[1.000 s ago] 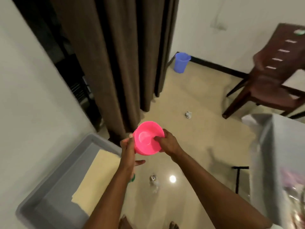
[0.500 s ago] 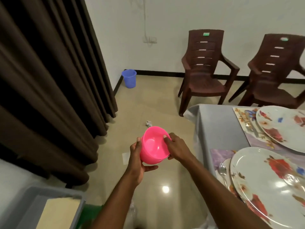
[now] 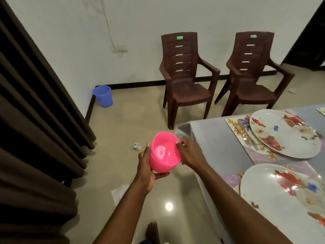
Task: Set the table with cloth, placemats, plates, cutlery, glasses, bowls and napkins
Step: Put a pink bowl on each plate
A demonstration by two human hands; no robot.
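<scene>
The person held a pink bowl point(image 3: 164, 153) in both hands, in the air over the floor and just beside the near corner of the table. The left hand point(image 3: 146, 170) cupped it from below and from the side, with the thumb under the base. The right hand point(image 3: 190, 154) pinched the rim on the other side, the fingertips curled over the edge. The bowl was tilted, so that its empty inside faced the camera.

In my judgement the step in hand was the bowls: this one was being carried to the table and was not yet set down. The next move called for bringing it to the right over the grey tablecloth point(image 3: 216, 143) and putting it upright near one of the settings, without knocking the plates.

On the table, the near plate point(image 3: 281, 192) with red flowers lay on a placemat. Beyond it, the far plate point(image 3: 283, 132) lay on a floral placemat point(image 3: 236, 125), with cutlery point(image 3: 247, 138) just beside its left edge. I saw no glasses and no napkins there.

To the left hung a dark brown curtain point(image 3: 40, 129). A crumpled paper point(image 3: 137, 146) lay on the shiny beige floor. Farther away, a blue bucket point(image 3: 103, 95) stood in the corner and two brown plastic chairs point(image 3: 186, 76) stood against the white wall.
</scene>
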